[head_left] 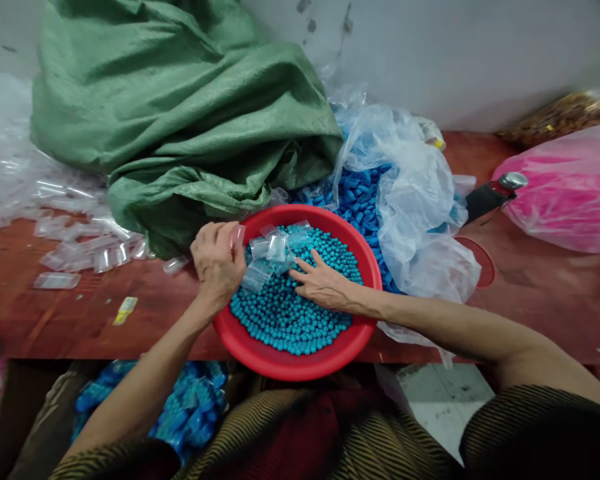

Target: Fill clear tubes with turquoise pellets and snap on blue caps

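A red basin filled with small turquoise beads sits at the table's front edge. Several clear plastic tubes lie on the beads near the far left side. Over the basin's left rim, my left hand is closed, with a clear plastic tube showing at its fingertips. My right hand rests low over the beads, fingers apart, its fingertips close to the loose tubes. Nothing shows in its grasp.
A large green sack stands behind the basin. Clear tubes are heaped at left. Blue plastic pieces spill from a clear bag. A bottle and pink bag are at right; filled blue packs lie below.
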The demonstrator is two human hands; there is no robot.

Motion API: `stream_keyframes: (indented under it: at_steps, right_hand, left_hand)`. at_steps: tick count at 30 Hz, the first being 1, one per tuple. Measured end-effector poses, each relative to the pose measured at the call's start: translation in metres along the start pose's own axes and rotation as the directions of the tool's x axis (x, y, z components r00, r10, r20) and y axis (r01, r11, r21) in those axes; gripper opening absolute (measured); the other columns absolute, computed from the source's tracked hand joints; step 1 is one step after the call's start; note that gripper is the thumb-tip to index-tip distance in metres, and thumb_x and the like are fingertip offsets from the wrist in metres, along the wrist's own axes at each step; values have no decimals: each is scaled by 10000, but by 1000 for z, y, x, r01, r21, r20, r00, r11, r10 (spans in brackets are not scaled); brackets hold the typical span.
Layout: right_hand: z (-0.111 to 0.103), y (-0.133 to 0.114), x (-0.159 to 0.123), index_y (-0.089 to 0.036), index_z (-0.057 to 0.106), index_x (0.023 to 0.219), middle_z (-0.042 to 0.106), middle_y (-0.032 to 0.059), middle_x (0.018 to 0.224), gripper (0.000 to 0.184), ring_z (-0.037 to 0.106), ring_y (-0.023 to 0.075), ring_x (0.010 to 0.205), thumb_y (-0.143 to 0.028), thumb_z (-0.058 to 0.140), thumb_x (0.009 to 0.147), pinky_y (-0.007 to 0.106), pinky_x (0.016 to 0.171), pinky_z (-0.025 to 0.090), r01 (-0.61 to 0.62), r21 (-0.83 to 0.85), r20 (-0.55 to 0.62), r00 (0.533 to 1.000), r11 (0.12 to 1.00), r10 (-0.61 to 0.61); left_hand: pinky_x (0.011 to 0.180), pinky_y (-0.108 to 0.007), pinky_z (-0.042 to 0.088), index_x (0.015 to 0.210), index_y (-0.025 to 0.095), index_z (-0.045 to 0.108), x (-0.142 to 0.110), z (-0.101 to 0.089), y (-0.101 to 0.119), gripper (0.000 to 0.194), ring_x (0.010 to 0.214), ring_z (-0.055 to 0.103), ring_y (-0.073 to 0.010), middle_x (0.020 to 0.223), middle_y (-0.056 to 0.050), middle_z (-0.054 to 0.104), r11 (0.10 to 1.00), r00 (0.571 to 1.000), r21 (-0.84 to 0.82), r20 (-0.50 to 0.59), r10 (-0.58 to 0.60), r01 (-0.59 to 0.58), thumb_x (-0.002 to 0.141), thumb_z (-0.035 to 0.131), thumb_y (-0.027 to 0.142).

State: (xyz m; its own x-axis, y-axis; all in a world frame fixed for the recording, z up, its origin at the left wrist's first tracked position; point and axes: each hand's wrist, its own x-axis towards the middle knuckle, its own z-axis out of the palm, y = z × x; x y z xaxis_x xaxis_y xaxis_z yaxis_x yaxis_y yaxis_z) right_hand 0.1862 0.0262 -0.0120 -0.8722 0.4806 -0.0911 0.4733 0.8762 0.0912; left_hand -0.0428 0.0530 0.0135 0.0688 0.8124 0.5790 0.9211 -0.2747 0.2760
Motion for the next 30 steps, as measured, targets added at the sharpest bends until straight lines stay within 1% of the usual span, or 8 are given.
stream_keyframes:
  at_steps: [3,5,9,11,15,23,27,30]
  right_hand:
    - [-19,-4,-12,-188,632,940,569,115,1093,250,514,282,1027,-157,386,905,495,843,394,-177,51,46,983,983,175]
    - [-28,-3,-11,-161,616,959,599,123,985,281,558,234,881,-155,337,925,398,761,417,-282,75,56,959,956,279]
    - [-28,0,12,-136,586,1026,610,147,975,289,571,245,852,-232,325,948,343,670,413,-357,108,36,934,928,355]
    - [-22,2,26,-134,580,1059,608,154,1013,299,573,253,878,-226,317,950,337,658,418,-328,126,74,944,936,321]
    - [-13,5,38,-138,602,1047,603,154,1035,284,577,267,930,-235,358,939,331,661,431,-312,126,144,945,942,294]
    - [-11,-8,14,-138,568,1034,565,135,1071,221,562,217,864,-273,434,921,282,585,399,-307,135,85,951,942,298]
    - [-10,-20,12,-115,572,1005,568,143,1007,292,534,226,859,-87,294,918,312,588,385,-220,27,14,975,975,220]
    - [-6,-26,11,-115,579,989,566,145,1014,305,520,243,902,-79,287,910,334,620,390,-110,-14,-28,994,994,110]
  left_hand:
    - [886,-430,422,1101,176,577,-17,-13,-8,280,1066,535,-287,1057,-127,611,994,998,107,66,-22,14,865,446,252]
    - [855,-433,430,1073,187,592,-26,-19,-8,262,1037,544,-293,1034,-119,620,986,980,143,194,55,-84,868,446,260]
    - [743,-397,462,1067,187,601,-34,-17,4,260,872,583,-274,949,-106,630,945,790,93,578,206,-315,849,506,293]
    - [708,-382,472,1124,181,574,-35,-12,10,310,856,578,-275,978,-116,615,928,712,99,671,205,-360,834,532,284]
    - [730,-389,493,1242,157,479,-33,-3,14,441,928,577,-291,1102,-148,563,947,691,87,705,161,-308,813,544,234]
    - [819,-349,498,1257,152,442,-33,1,4,476,902,625,-215,1076,-96,605,979,727,-156,687,12,131,798,510,256]
    - [804,-362,484,1133,167,550,-29,-2,13,360,887,620,-238,973,-91,622,994,704,-82,710,6,75,850,474,377]
    - [828,-370,470,1223,160,499,-29,-10,16,437,949,605,-259,1067,-121,584,997,615,-56,784,81,-59,842,507,374]
